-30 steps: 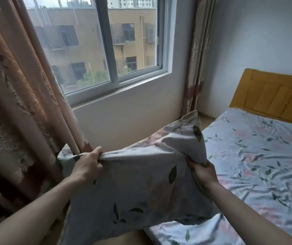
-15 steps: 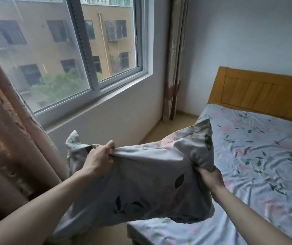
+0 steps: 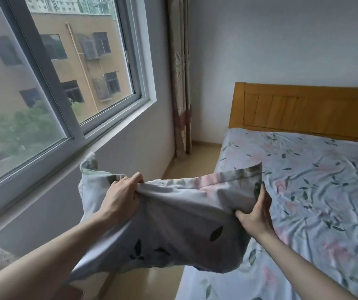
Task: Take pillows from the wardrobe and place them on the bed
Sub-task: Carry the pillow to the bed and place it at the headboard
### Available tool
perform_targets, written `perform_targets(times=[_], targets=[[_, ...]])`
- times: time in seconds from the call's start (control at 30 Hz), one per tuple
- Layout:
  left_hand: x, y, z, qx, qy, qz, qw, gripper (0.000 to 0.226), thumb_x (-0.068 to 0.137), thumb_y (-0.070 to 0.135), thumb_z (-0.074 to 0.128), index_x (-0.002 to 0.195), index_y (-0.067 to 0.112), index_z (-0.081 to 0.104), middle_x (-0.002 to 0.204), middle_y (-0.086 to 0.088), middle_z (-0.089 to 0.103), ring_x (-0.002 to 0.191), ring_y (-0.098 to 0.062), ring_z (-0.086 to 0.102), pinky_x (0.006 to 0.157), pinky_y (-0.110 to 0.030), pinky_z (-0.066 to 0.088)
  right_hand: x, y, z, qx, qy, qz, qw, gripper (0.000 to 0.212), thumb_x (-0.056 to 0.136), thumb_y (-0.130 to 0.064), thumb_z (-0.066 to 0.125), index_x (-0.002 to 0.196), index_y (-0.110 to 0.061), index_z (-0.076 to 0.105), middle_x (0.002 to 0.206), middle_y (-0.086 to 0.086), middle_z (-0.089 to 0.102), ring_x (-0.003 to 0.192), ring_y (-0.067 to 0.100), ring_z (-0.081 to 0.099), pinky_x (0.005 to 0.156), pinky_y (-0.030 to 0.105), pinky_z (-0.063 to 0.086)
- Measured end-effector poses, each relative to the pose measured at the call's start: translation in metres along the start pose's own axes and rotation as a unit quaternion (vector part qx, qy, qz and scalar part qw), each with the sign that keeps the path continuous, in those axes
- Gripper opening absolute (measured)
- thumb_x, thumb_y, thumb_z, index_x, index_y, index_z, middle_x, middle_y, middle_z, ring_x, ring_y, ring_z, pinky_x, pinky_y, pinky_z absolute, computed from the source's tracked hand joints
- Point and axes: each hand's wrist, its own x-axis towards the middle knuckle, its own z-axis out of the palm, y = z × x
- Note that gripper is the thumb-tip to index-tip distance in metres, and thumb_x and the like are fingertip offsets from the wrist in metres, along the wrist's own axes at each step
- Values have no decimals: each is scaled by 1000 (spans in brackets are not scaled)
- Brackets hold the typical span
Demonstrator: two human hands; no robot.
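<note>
I'm carrying the pillow [image 3: 173, 224] toward the bed [image 3: 303, 191], my left hand [image 3: 120, 199] and right hand [image 3: 254, 213] both clenched on its cover; it hangs over the bed's near left edge. Next, I'd judge, lower it near the headboard [image 3: 303, 109].

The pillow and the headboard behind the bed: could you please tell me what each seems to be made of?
Pillow: soft woven fabric, matte, probably cotton or a blend; it creases and sags where the left hand and right hand grip it, and it carries a printed leaf pattern.
Headboard: looks like wood or wood veneer, honey-coloured and smooth, with vertical panel grooves.
</note>
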Motion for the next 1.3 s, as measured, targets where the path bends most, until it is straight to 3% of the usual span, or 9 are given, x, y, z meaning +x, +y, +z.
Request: perform_targets(times=[0.1, 0.27, 0.47, 0.57, 0.63, 0.73, 0.87, 1.07, 1.3], targets=[[37, -10, 11, -14, -7, 22, 1000, 27, 66, 15, 44, 91, 24, 50, 69, 8, 48, 71, -24, 45, 66, -37, 38, 29, -12, 14, -73, 0, -50, 996, 115, 70, -12, 78, 159, -19, 6, 166, 8, 5, 153, 22, 6, 123, 40, 15], [99, -24, 45, -11, -42, 79, 996, 27, 68, 13, 50, 91, 26, 46, 74, 6, 51, 78, -25, 51, 70, -39, 40, 68, -34, 51, -180, -176, -94, 963, 106, 69, -36, 66, 158, -34, 8, 166, -14, 5, 154, 13, -2, 125, 41, 13], [170, -54, 86, -22, -65, 134, 989, 30, 68, 14, 49, 94, 28, 46, 74, 9, 46, 78, -25, 52, 67, -36, 37, 119, -30, 115, -251, -256, -65, 931, 129, 60, -63, 77, 155, -45, -9, 163, -27, -11, 152, 10, -18, 124, 49, 10], [209, -75, 111, -45, -75, 154, 984, 32, 68, 9, 51, 93, 27, 46, 71, 11, 41, 74, -24, 46, 65, -35, 33, 149, -26, 151, -277, -244, -54, 928, 126, 61, -71, 74, 155, -46, -5, 165, -21, 1, 153, 15, -13, 124, 53, 1], [242, -95, 132, -65, -85, 158, 982, 34, 68, 6, 53, 91, 29, 43, 71, 11, 42, 71, -20, 39, 64, -35, 30, 172, -25, 177, -295, -222, -54, 928, 103, 69, -67, 70, 154, -42, 18, 160, -12, 27, 152, 19, 8, 122, 52, 9], [285, -120, 166, -97, -103, 162, 977, 35, 68, 3, 51, 90, 29, 42, 71, 9, 46, 70, -17, 35, 62, -34, 28, 205, -21, 206, -306, -148, -52, 939, 48, 83, -55, 64, 124, -32, 55, 122, -7, 60, 123, 24, 49, 104, 44, 35], [336, -170, 205, -112, -155, 181, 965, 32, 68, 6, 46, 93, 26, 45, 71, 7, 46, 74, -24, 44, 63, -36, 33, 250, -26, 248, -305, -77, -40, 948, 12, 84, -33, 68, 90, -28, 59, 93, -5, 66, 96, 28, 61, 78, 40, 42], [404, -223, 246, -121, -190, 147, 963, 30, 71, 7, 44, 95, 24, 45, 74, -2, 51, 77, -31, 50, 62, -39, 37, 304, -68, 276, -341, -24, -36, 939, 28, 74, -6, 67, 80, -30, 55, 79, -4, 62, 84, 26, 59, 69, 37, 33], [482, -220, 279, -135, -199, 191, 952, 26, 70, 8, 44, 93, 21, 43, 73, -2, 53, 69, -32, 48, 59, -40, 40, 360, -89, 267, -394, 17, -24, 919, 34, 69, -3, 65, 68, -24, 39, 66, -10, 43, 74, 29, 55, 64, 38, 34]])
